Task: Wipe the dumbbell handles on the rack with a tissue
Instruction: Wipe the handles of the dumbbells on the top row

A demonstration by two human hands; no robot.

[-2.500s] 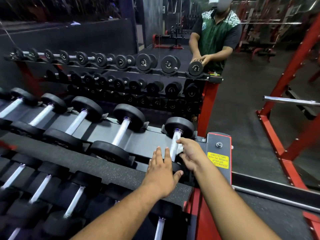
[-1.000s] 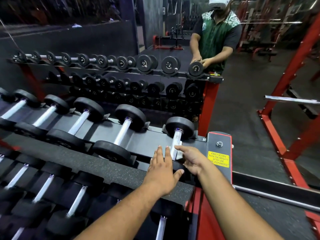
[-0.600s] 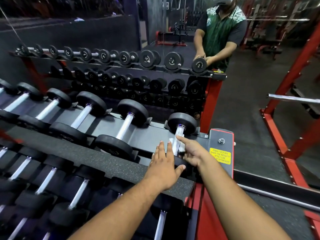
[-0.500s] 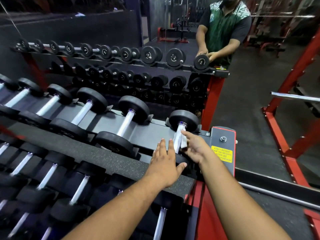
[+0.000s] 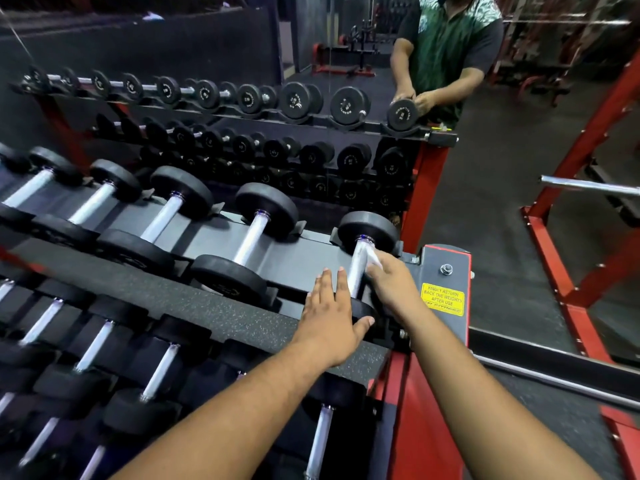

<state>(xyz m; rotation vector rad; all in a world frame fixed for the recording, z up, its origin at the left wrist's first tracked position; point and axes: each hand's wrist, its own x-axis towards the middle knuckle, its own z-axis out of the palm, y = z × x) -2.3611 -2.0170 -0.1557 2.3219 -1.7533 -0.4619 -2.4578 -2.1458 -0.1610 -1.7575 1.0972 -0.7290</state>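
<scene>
The rightmost dumbbell on the top shelf has a silver handle [image 5: 356, 268] between black round weights. My right hand [image 5: 391, 280] holds a white tissue [image 5: 373, 258] pressed against the right side of that handle, near its far end. My left hand [image 5: 329, 320] lies flat with straight fingers on the near weight [image 5: 362, 311] of the same dumbbell and the shelf edge. Several more dumbbells with silver handles [image 5: 251, 239] stand in a row to the left on the grey rack shelf [image 5: 304, 261].
A lower shelf of dumbbells [image 5: 159, 372] runs along the bottom left. The red rack end post carries a yellow sign [image 5: 442, 299]. A mirror behind the rack shows a reflected rack and a person in a green shirt [image 5: 446, 46]. Red frame bars [image 5: 568, 271] stand to the right.
My right hand with the tissue has slid up the handle from its near end toward the far weight. My left hand has stayed flat on the near weight.
</scene>
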